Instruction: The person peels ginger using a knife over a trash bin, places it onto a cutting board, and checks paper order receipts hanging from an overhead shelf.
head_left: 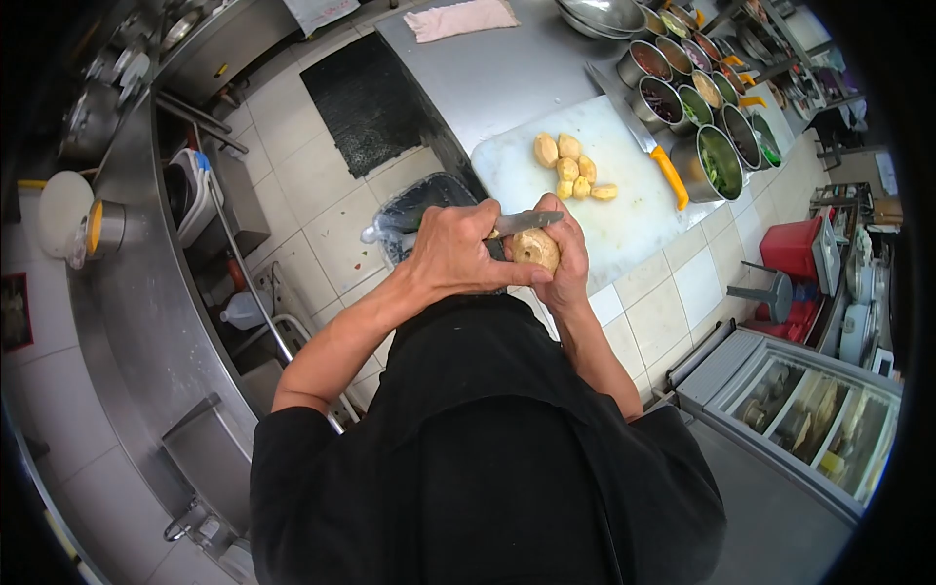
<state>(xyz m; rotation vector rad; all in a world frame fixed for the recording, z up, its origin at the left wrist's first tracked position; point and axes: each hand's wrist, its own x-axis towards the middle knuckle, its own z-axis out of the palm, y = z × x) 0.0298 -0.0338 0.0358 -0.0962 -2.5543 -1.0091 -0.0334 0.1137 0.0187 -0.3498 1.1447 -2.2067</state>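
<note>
My left hand point(451, 246) is closed around the handle of a small knife point(529, 222), its blade pointing right across the top of a potato. The potato point(535, 253), brownish with a dark spot, is held in my right hand point(568, 255), and my left thumb reaches under it. Just beyond my hands lies a white cutting board point(629, 229) with several peeled yellow potatoes point(568, 168) grouped on it. On the board's right side rests a large knife point(669, 176) with an orange handle. A dark-lined bin point(408, 207) stands below, beside my left hand.
Metal pots of chopped food point(720, 161) line the counter's right end. Steel bowls point(602, 18) and a pink cloth point(461, 19) sit farther back. A steel counter with a sink point(207, 444) runs along the left. At lower right is a glass-topped freezer point(799, 414).
</note>
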